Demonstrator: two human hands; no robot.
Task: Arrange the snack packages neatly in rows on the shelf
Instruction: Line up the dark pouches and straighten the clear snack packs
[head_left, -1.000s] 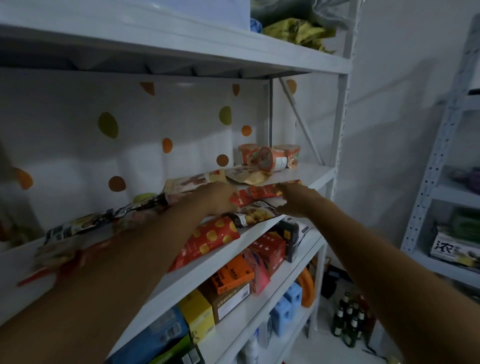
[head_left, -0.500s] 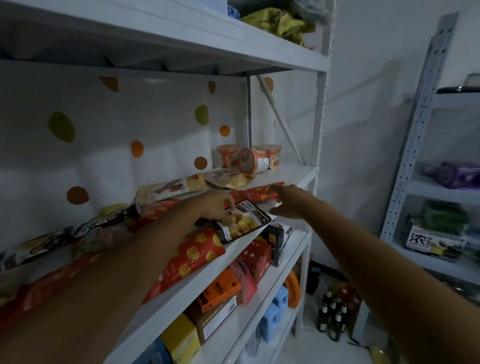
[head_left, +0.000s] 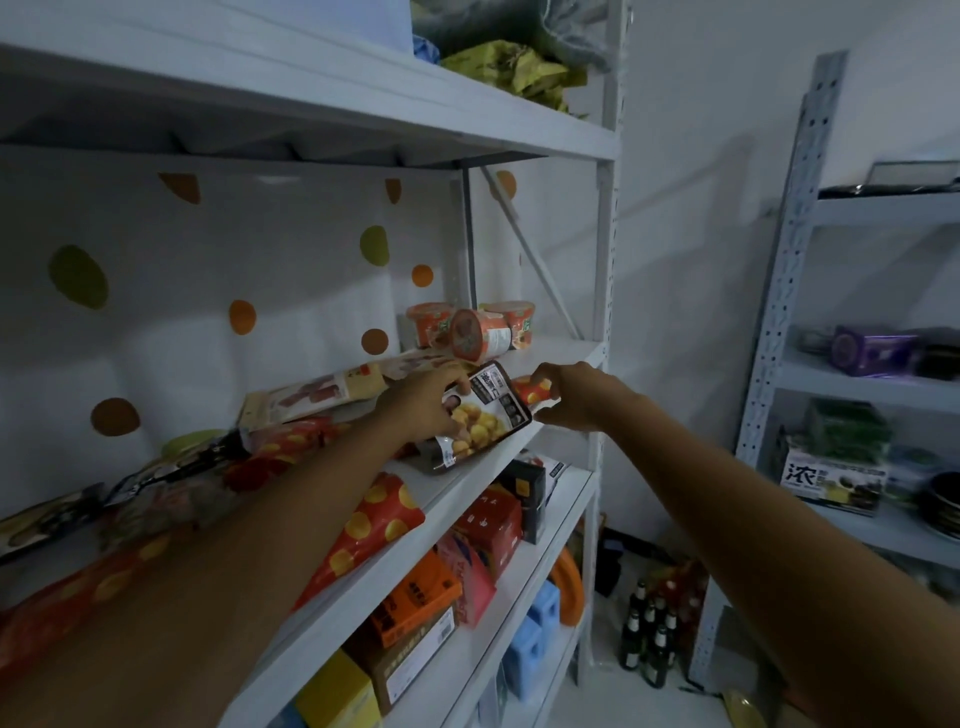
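A dark snack package printed with yellow balls (head_left: 485, 415) is tilted up off the middle shelf (head_left: 467, 475). My left hand (head_left: 426, 402) grips its left side. My right hand (head_left: 571, 397) pinches the end of a red package with yellow dots (head_left: 532, 389) right beside it. Another red dotted package (head_left: 374, 525) hangs over the shelf's front edge under my left forearm. Several more packages lie in a loose heap to the left, among them a beige one (head_left: 311, 395) near the back wall.
Three orange cups (head_left: 475, 332) stand at the shelf's back right, one on its side. Boxes fill the shelf below (head_left: 467, 551). Bottles (head_left: 649, 644) stand on the floor. A second rack (head_left: 878, 364) with goods is at the right.
My left hand has lifted the yellow-ball package from lying flat to tilted up and shifted it right. My right hand closed on the red dotted package's end.
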